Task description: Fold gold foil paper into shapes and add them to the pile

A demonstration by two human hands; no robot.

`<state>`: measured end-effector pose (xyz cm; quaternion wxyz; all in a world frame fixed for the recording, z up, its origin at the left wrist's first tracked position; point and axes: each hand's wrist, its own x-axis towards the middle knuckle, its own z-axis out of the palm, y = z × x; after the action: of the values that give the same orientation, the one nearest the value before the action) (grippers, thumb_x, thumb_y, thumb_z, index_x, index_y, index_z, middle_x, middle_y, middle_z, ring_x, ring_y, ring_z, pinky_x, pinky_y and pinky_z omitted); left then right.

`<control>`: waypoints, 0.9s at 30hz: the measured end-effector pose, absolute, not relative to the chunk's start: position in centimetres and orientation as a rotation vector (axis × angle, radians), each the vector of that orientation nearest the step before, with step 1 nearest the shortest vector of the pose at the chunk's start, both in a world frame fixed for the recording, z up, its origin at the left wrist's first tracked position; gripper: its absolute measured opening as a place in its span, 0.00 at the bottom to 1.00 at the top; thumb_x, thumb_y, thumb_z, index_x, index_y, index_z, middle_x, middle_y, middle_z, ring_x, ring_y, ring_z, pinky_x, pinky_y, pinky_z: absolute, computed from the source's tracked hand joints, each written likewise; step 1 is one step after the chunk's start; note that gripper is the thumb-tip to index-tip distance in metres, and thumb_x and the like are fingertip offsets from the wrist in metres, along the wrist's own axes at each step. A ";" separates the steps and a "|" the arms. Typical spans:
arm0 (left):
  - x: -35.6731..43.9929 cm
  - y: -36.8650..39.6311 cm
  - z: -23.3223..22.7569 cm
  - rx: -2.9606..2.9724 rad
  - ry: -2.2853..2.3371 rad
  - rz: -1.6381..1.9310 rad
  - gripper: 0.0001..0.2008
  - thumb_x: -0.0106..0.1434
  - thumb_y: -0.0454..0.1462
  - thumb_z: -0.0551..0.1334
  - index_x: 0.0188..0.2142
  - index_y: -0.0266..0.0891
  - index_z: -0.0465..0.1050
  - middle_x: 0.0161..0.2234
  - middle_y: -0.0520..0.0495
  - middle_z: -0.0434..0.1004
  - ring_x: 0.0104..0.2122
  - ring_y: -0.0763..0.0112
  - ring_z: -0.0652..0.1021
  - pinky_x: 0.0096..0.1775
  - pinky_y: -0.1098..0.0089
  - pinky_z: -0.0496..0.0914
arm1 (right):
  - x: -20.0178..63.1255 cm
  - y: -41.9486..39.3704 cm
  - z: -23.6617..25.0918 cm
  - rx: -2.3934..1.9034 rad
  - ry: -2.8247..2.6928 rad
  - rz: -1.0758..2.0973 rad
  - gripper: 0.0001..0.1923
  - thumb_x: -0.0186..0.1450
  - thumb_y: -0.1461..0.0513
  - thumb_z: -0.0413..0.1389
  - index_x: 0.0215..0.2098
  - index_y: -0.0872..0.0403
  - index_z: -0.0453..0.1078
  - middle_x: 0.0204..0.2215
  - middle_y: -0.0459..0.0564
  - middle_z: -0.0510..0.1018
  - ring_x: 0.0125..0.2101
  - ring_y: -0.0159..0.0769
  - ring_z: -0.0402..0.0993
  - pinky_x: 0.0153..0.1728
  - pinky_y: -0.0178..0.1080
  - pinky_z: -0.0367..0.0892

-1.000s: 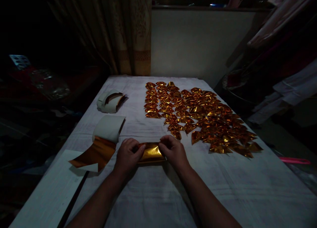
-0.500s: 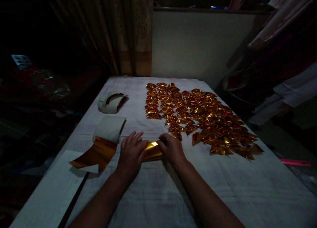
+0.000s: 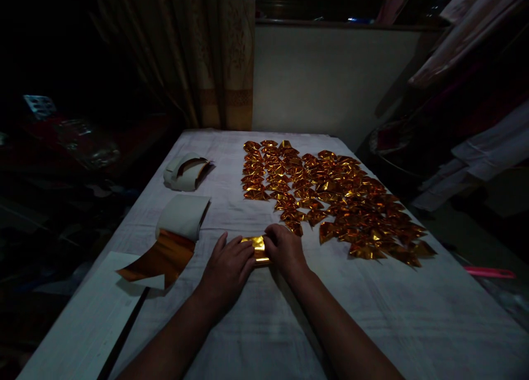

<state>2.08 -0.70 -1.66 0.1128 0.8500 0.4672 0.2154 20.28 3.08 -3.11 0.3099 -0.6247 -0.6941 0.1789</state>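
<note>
A folded strip of shiny gold foil paper [image 3: 259,249] lies on the white cloth between my hands. My left hand [image 3: 228,264] rests palm down over its left part, fingers stretched out and lying flat on it. At the right end, my right hand [image 3: 285,249] pinches the foil's far edge between thumb and curled fingers. The ends of the strip are hidden under both hands. Just beyond my right hand begin rows of folded gold foil pieces [image 3: 289,204], spread over the far right of the cloth.
To the left are a curled stack of pale-backed foil sheets [image 3: 182,215], a gold sheet [image 3: 161,259] and a second curled stack [image 3: 190,171]. A white board [image 3: 91,314] lies at the left edge. A curtain [image 3: 215,55] and wall [image 3: 330,77] stand behind the table.
My left hand has slid right over the foil strip, covering more of it. A crosswise crease now shows along the strip. My right hand keeps its pinch, almost in place.
</note>
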 end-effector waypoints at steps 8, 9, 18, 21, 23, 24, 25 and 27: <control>1.5 -0.5 -3.0 2.471 1.388 0.641 0.15 0.71 0.35 0.53 0.53 0.44 0.74 0.54 0.46 0.78 0.57 0.60 0.73 0.63 0.48 0.57 | 20.5 1.6 -2.9 -1.412 -2.253 0.293 0.05 0.65 0.65 0.60 0.37 0.49 0.77 0.41 0.51 0.79 0.41 0.42 0.70 0.43 0.41 0.63; 1.4 -0.5 -3.1 2.458 1.397 0.635 0.15 0.71 0.35 0.54 0.54 0.45 0.73 0.55 0.46 0.78 0.58 0.60 0.72 0.63 0.47 0.57 | 20.6 1.5 -2.9 -1.419 -2.263 0.326 0.04 0.65 0.65 0.60 0.37 0.50 0.76 0.40 0.50 0.79 0.41 0.42 0.70 0.43 0.41 0.63; 1.8 -0.9 -3.2 2.413 1.483 0.636 0.16 0.69 0.33 0.56 0.54 0.47 0.72 0.56 0.47 0.77 0.59 0.59 0.72 0.64 0.44 0.51 | 20.9 0.6 -3.3 -1.423 -2.215 0.397 0.04 0.64 0.61 0.63 0.37 0.51 0.73 0.40 0.49 0.77 0.43 0.42 0.69 0.45 0.42 0.61; 1.9 -0.9 -3.1 2.418 1.495 0.648 0.17 0.68 0.32 0.56 0.54 0.47 0.71 0.56 0.46 0.77 0.59 0.59 0.72 0.65 0.44 0.49 | 20.3 0.5 -3.2 -1.510 -2.204 0.338 0.09 0.63 0.56 0.64 0.36 0.51 0.73 0.38 0.50 0.76 0.41 0.43 0.69 0.42 0.42 0.60; 1.9 -1.0 -3.0 2.414 1.502 0.644 0.17 0.68 0.32 0.56 0.54 0.47 0.71 0.56 0.46 0.77 0.59 0.59 0.72 0.65 0.43 0.49 | 20.1 0.4 -3.1 -1.532 -2.202 0.318 0.10 0.63 0.54 0.64 0.36 0.51 0.73 0.38 0.50 0.76 0.41 0.43 0.68 0.42 0.42 0.59; 1.9 -1.0 -3.0 2.409 1.504 0.636 0.17 0.67 0.32 0.56 0.54 0.47 0.71 0.56 0.46 0.77 0.59 0.59 0.72 0.65 0.43 0.48 | 20.0 0.4 -3.1 -1.529 -2.203 0.318 0.10 0.63 0.54 0.64 0.36 0.51 0.73 0.38 0.50 0.76 0.41 0.43 0.68 0.42 0.42 0.59; 1.9 -1.0 -2.9 2.404 1.504 0.627 0.17 0.67 0.32 0.56 0.54 0.47 0.71 0.56 0.46 0.77 0.60 0.59 0.72 0.65 0.42 0.48 | 20.0 0.3 -3.0 -1.520 -2.204 0.323 0.10 0.63 0.54 0.64 0.36 0.51 0.73 0.38 0.50 0.76 0.42 0.43 0.68 0.42 0.42 0.58; 2.0 -1.0 -2.7 2.396 1.505 0.622 0.17 0.67 0.33 0.57 0.54 0.47 0.71 0.56 0.46 0.77 0.60 0.58 0.72 0.65 0.41 0.47 | 20.3 0.0 -3.0 -1.500 -2.203 0.332 0.09 0.64 0.54 0.63 0.36 0.51 0.73 0.39 0.50 0.76 0.42 0.42 0.68 0.43 0.42 0.58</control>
<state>1.99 -1.02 -2.73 0.1221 0.8209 0.5157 0.2130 20.26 0.04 -3.01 0.2257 -0.5441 -0.7991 0.1203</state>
